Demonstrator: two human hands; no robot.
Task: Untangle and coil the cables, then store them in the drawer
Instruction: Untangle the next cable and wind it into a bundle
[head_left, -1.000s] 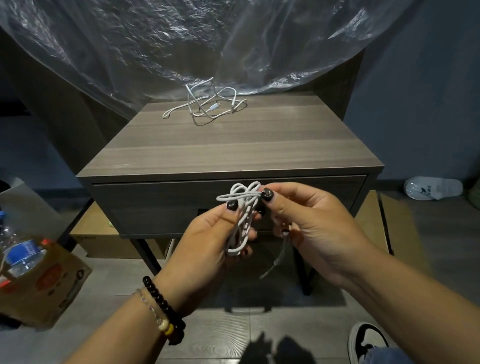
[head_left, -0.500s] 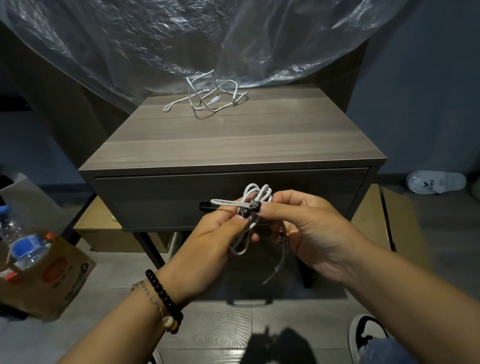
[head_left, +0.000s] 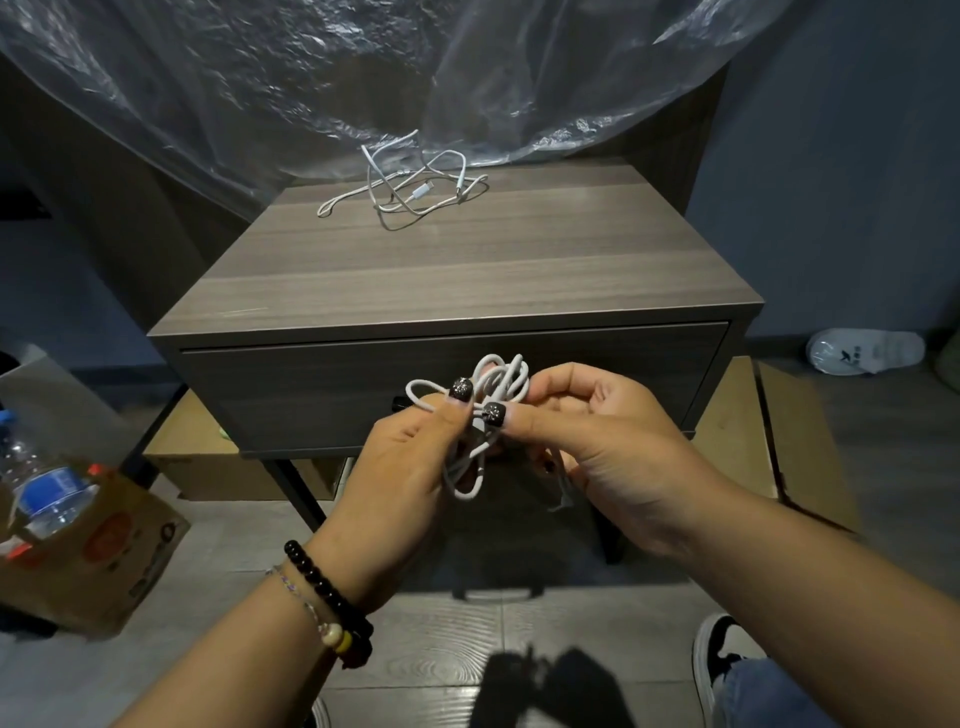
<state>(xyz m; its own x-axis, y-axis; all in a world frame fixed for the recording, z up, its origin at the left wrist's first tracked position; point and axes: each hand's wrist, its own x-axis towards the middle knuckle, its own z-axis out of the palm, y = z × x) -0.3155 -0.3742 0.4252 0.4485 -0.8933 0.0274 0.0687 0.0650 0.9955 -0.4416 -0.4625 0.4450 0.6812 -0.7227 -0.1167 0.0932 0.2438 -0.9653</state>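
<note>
While shut, drawer (head_left: 311, 395) contents unseen.

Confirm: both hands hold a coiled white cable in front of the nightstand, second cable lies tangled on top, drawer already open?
Not quite: the drawer is closed, its front flush with the frame in the head view. The rest stands: left hand and right hand hold the coiled white cable, and the second cable lies tangled on the nightstand top.

Grey wood-grain nightstand (head_left: 467, 280); tangled white cable (head_left: 410, 182) lying at top's rear edge.
</note>
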